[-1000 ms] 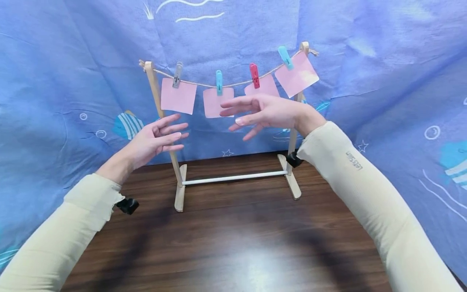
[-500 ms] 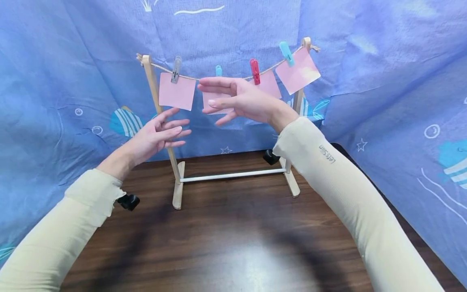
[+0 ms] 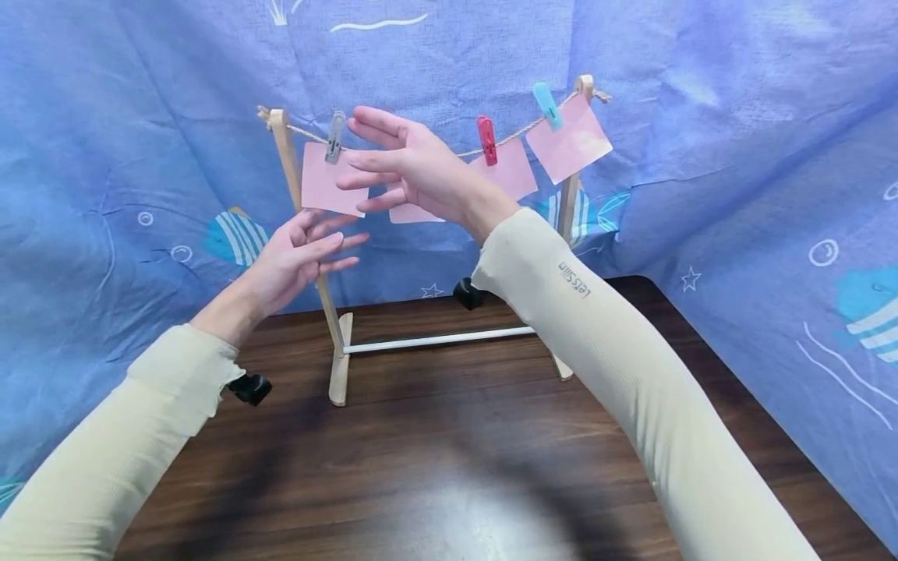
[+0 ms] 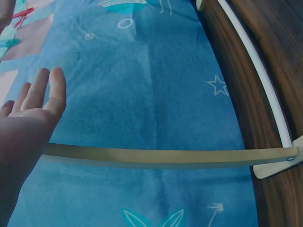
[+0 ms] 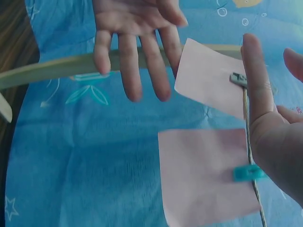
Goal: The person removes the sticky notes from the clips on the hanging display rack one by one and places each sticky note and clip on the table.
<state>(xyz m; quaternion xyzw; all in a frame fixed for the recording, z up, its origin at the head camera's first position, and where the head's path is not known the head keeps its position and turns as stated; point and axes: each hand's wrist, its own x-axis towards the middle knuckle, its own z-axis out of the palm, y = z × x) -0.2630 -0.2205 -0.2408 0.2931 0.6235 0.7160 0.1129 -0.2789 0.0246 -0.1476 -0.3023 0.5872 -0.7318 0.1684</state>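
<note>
Pink paper squares hang by clothespins from a cord (image 3: 521, 133) on a wooden stand. The leftmost square (image 3: 323, 187) has a grey clothespin (image 3: 334, 139); beside it, a second square (image 5: 203, 175) hangs from a teal clothespin (image 5: 246, 173), which the right hand hides in the head view. A red clothespin (image 3: 487, 140) and a light blue clothespin (image 3: 547, 107) carry the other squares. My right hand (image 3: 428, 167), fingers spread, is raised by the grey clothespin and holds nothing. My left hand (image 3: 284, 265), bare and with extended fingers, is just below the leftmost square.
The stand's left post (image 3: 286, 156) rises behind my left hand. A white rod (image 3: 442, 340) joins its feet low over the dark wooden table (image 3: 393, 452). Behind it hangs a blue cloth (image 3: 456, 62) with sea drawings. My right forearm crosses in front of the right foot.
My right hand has swept left and up along the row, from the red clothespin to the grey one. My left hand has barely moved. The papers and clothespins hang as before.
</note>
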